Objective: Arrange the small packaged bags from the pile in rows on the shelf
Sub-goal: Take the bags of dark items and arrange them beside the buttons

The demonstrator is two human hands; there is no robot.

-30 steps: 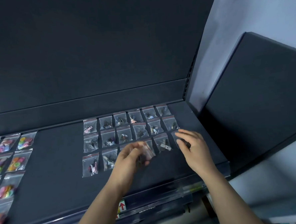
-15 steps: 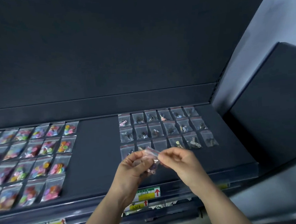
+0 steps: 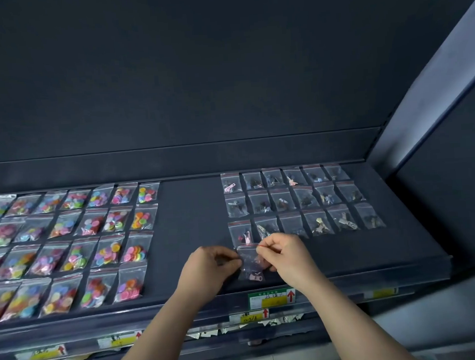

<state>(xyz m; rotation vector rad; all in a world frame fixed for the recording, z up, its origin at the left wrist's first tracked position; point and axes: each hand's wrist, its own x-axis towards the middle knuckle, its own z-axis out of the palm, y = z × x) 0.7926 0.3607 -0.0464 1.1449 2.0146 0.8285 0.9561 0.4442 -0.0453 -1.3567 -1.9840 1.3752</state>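
Bag (image 3: 250,268) dropped from mid-air toward shelf (image 3: 194,218) front edge, below left end of third row (image 3: 318,225). Left hand (image 3: 208,268), right hand (image 3: 287,257) each pinched it. Fourth row probably starting.

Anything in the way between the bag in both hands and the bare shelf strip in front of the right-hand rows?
Nothing visible. The small clear red-sealed plastic bag, pinched by the left hand and right hand, is over the dark flat shelf just in front of the third row of clear bags; that strip lies bare.
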